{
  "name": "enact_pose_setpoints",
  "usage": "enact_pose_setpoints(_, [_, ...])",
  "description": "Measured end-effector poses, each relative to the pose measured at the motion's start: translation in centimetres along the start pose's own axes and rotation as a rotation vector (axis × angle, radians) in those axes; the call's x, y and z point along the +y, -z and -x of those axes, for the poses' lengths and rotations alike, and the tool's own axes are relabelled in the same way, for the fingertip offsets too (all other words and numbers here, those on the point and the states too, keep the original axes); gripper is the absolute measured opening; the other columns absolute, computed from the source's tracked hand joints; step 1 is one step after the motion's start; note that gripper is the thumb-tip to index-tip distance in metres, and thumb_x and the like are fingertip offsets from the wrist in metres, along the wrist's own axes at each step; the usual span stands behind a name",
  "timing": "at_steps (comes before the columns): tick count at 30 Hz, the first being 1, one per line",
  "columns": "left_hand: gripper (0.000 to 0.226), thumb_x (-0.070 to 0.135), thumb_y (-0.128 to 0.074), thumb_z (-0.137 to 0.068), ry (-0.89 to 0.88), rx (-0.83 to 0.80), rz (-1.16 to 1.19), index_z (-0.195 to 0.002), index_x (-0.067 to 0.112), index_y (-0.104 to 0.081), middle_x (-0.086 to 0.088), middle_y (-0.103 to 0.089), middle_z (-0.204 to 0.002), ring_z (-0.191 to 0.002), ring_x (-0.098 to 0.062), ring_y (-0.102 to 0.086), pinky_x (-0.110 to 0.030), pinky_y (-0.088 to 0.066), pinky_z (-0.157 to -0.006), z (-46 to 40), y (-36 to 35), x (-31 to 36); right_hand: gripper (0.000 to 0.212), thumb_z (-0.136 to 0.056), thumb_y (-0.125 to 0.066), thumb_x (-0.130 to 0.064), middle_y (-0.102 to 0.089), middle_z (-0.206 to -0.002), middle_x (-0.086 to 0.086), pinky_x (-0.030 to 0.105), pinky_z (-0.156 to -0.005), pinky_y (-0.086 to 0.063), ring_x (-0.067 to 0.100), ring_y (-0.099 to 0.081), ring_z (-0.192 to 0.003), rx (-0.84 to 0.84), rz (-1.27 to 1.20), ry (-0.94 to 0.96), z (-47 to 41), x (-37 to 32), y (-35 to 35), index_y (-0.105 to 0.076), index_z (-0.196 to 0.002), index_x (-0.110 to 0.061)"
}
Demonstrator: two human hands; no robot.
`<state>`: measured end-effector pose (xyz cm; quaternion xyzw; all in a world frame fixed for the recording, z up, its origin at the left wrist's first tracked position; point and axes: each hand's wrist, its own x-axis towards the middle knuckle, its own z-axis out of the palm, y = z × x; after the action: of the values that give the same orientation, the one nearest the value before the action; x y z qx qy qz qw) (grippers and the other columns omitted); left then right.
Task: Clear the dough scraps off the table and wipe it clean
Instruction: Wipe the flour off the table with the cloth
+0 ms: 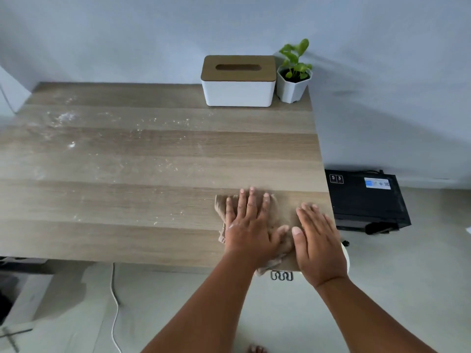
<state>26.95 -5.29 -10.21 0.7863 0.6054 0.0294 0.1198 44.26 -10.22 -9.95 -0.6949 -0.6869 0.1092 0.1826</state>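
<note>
Left hand (251, 225) flat, fingers spread (thumb out), right hand (318, 240) flat beside it

1. The left hand (251, 225) is hiding most of the cloth (221, 207).
2. The table (153, 159) is running off the frame at nine o'clock.
3. The right hand (318, 240) is covering the table's corner at four o'clock.

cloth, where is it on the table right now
In the head view the cloth lies at the table's near right corner, pressed flat under the left hand, with the right hand just beside it.
</note>
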Motion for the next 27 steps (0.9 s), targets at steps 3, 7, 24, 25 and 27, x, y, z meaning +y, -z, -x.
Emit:
enact_pose_setpoints(3, [0.103, 0.09, -0.024, -0.085, 0.037, -0.005, -0.038, -0.164, 0.024, -0.022, -0.01, -0.01, -0.173, -0.16, -0.028, 0.005, -0.058, 0.004, -0.126, 2.7, 0.7, -3.6, 0.06, -0.099, -0.039, -0.043, -0.05, -0.156, 0.014, 0.056, -0.121, -0.032, 0.035, -0.041, -0.149, -0.045, 0.126, -0.02, -0.3, -0.7, 0.2, -0.06, -0.142, -0.008])
enact_pose_setpoints(7, [0.099, 0.089, -0.022, -0.085, 0.193, -0.009, -0.059, -0.165, 0.031, -0.017, -0.004, -0.006, -0.174, -0.16, -0.028, 0.008, -0.058, 0.004, -0.127, 5.9, 2.4, -10.8, 0.063, -0.092, -0.039, -0.052, -0.055, -0.146, 0.013, 0.056, -0.11, -0.039, 0.038, -0.048, -0.135, -0.095, 0.249, -0.114, -1.8, -2.5, 0.4, -0.062, -0.139, -0.017])
enact_pose_setpoints(24, [0.077, 0.07, -0.03, -0.099, 0.031, 0.075, -0.021, -0.162, 0.027, -0.027, -0.011, -0.01, -0.173, -0.16, -0.034, 0.004, -0.065, -0.005, -0.124, -0.5, 1.2, -9.1, 0.06, -0.101, -0.031, -0.052, -0.014, -0.173, 0.0, 0.068, -0.123, -0.003, 0.031, -0.008, -0.159, -0.148, 0.227, -0.143, -16.7, -8.2, -7.0, -0.032, -0.158, -0.035])
enact_pose_setpoints(25, [0.077, 0.071, -0.034, -0.098, 0.006, 0.077, -0.027, -0.162, 0.027, -0.029, -0.009, -0.011, -0.173, -0.16, -0.033, 0.002, -0.065, -0.009, -0.124, 0.9, 1.1, -10.2, 0.06, -0.101, -0.032, -0.052, -0.016, -0.173, 0.0, 0.069, -0.123, -0.004, 0.031, -0.009, -0.159, -0.139, 0.226, -0.137, -16.6, -8.5, -7.0, -0.033, -0.158, -0.035])
enact_pose_setpoints(27, [0.079, 0.072, -0.039, -0.096, -0.011, 0.089, -0.031, -0.162, 0.03, -0.029, -0.003, -0.011, -0.174, -0.16, -0.031, -0.003, -0.067, -0.014, -0.122, 3.3, 1.1, -13.1, 0.06, -0.1, -0.033, -0.051, -0.02, -0.172, 0.001, 0.069, -0.122, -0.007, 0.031, -0.013, -0.159, -0.127, 0.223, -0.129, -16.4, -8.9, -6.9, -0.036, -0.157, -0.032])
